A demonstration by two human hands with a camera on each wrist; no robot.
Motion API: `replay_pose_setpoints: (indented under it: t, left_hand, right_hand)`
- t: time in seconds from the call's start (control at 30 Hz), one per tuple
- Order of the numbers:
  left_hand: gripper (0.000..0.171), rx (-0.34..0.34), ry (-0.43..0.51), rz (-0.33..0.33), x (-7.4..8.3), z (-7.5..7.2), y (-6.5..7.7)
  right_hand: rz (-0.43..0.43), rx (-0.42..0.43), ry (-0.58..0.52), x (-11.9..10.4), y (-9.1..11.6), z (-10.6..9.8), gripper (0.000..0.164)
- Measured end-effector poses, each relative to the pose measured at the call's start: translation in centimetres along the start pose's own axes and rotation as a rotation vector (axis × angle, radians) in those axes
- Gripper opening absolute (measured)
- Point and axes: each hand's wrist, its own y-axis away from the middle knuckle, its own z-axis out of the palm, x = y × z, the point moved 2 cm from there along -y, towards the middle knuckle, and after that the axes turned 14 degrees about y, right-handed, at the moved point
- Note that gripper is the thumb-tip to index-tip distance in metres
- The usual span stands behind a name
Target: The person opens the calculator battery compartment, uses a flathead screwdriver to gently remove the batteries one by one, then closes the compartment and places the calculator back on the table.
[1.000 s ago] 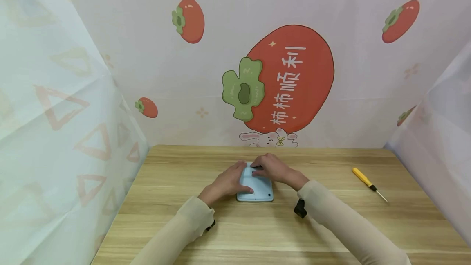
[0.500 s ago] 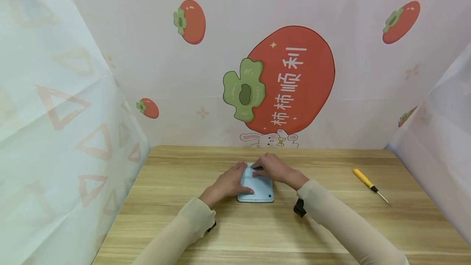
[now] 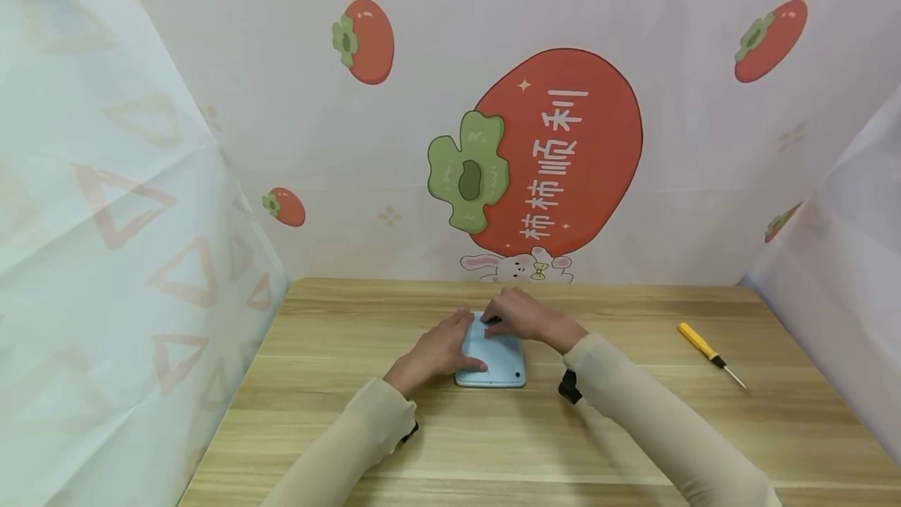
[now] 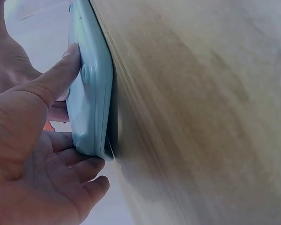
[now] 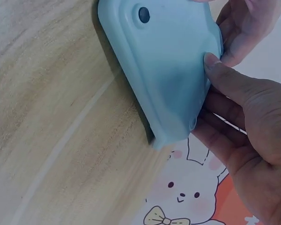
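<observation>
A light blue, flat plastic device with rounded corners lies on the wooden table, its smooth side up; its exact kind cannot be told. A round black foot shows near one corner. From the left, my left hand holds it, thumb on the upper face and fingers round the edge, as the left wrist view shows. At the far edge my right hand grips it between thumb and bent fingers. Part of the far end is hidden beneath both hands.
A screwdriver with a yellow handle lies on the wooden table to the right. Behind the table's far edge stands a white cloth backdrop with printed persimmons and a rabbit. White cloth also hangs at both sides.
My right hand and wrist have shifted slightly up and away at the device's far edge. The left hand keeps its hold, and the device stays in place.
</observation>
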Motion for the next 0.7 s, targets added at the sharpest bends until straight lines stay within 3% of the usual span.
replay_pose_setpoints:
  t: [0.7]
  left_hand:
    - [0.101, 0.002, 0.013, -0.004, 0.37, -0.03, 0.21]
  right_hand:
    - [-0.003, -0.051, -0.003, 0.06, -0.44, 0.01, 0.016]
